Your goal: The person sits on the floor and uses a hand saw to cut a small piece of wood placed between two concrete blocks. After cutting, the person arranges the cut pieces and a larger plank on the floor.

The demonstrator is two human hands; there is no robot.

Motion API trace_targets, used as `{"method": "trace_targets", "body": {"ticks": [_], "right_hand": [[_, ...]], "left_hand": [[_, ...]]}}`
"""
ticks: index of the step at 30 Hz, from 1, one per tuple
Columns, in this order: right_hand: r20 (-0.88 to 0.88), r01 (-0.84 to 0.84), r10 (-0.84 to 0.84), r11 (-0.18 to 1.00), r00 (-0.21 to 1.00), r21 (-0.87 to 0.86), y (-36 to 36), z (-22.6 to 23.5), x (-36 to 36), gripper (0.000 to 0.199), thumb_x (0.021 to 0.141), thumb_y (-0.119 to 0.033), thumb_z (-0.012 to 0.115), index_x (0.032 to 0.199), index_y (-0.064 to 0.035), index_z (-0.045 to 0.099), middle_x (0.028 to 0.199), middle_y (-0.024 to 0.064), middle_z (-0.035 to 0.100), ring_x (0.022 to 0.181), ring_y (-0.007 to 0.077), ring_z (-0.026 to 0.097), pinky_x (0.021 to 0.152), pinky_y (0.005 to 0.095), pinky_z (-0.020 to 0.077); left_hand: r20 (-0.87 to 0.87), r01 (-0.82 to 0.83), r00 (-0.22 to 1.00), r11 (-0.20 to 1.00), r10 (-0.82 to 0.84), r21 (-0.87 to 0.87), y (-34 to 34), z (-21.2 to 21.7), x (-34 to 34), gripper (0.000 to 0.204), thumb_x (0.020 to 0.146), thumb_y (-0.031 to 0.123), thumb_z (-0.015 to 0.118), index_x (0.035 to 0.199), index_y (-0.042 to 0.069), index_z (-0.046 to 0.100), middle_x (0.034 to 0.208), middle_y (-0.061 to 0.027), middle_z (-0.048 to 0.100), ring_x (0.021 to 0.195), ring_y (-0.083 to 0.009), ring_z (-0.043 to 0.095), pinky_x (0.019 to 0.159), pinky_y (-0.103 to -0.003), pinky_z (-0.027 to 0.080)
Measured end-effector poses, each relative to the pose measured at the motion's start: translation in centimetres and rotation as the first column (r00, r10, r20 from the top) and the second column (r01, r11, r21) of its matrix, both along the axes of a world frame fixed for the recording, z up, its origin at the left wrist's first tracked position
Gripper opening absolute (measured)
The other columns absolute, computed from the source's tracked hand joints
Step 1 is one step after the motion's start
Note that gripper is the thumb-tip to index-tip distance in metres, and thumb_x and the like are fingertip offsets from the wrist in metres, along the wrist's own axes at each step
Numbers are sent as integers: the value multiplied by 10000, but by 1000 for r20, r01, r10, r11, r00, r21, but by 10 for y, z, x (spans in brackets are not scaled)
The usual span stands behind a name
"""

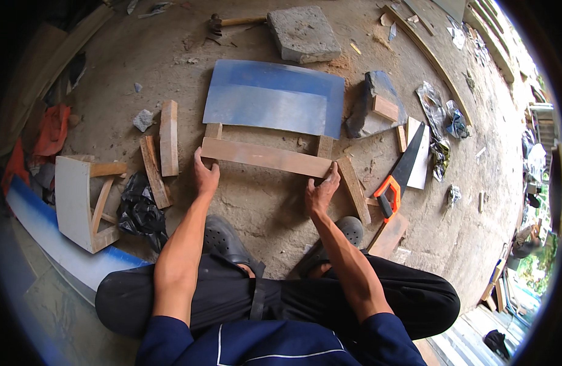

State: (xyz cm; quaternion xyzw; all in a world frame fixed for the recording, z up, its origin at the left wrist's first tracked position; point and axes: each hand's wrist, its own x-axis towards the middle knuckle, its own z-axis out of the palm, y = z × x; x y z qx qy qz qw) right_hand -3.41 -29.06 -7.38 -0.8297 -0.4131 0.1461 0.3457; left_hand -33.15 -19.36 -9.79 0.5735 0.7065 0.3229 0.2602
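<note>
My left hand (206,174) and my right hand (322,190) grip the two ends of a long flat wooden board (266,157), thumbs at its near edge. Beyond the board lies a blue and silver sheet panel (266,100), flat on the ground. Two short wood blocks show between panel and board: one (213,130) at the left, another (324,146) at the right. Whether the board touches them I cannot tell. Close to my right hand a wooden strip (354,189) lies slanting on the ground.
A handsaw (398,180) with an orange and black handle lies at the right, beside a dark stone (374,107). Farther off are a concrete block (302,33) and a hammer (235,22). Leftward are wood pieces (169,139), a black plastic bag (140,207) and a wooden frame (76,201).
</note>
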Motion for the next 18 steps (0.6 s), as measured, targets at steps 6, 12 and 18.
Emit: {"method": "trace_targets", "body": {"ticks": [6, 12, 18], "right_hand": [[-1, -71, 71, 997, 997, -18, -2, -1, 9, 786, 683, -55, 698, 1369, 21, 320, 1237, 215, 431, 1180, 374, 404, 1041, 424, 329], [-36, -190, 189, 982, 981, -6, 0, -2, 22, 799, 681, -71, 718, 1361, 38, 313, 1249, 228, 418, 1192, 382, 395, 1042, 431, 332], [-14, -236, 236, 972, 972, -10, 0, 6, 19, 856, 690, -126, 743, 1385, 50, 275, 1304, 245, 375, 1229, 395, 365, 1060, 440, 318]], "left_hand": [[21, -14, 1000, 1000, 14, -2, 0, 6, 3, 627, 760, 72, 631, 1335, 21, 385, 1261, -207, 513, 1174, -349, 493, 992, -401, 386], [-15, -48, 999, 999, 48, -7, 4, 8, 3, 612, 744, 105, 650, 1309, 23, 429, 1231, -196, 544, 1154, -348, 512, 980, -407, 399], [7, -49, 999, 998, 48, 38, 4, 9, 3, 603, 732, 102, 653, 1294, 34, 445, 1220, -194, 550, 1145, -351, 517, 968, -405, 411]]}}
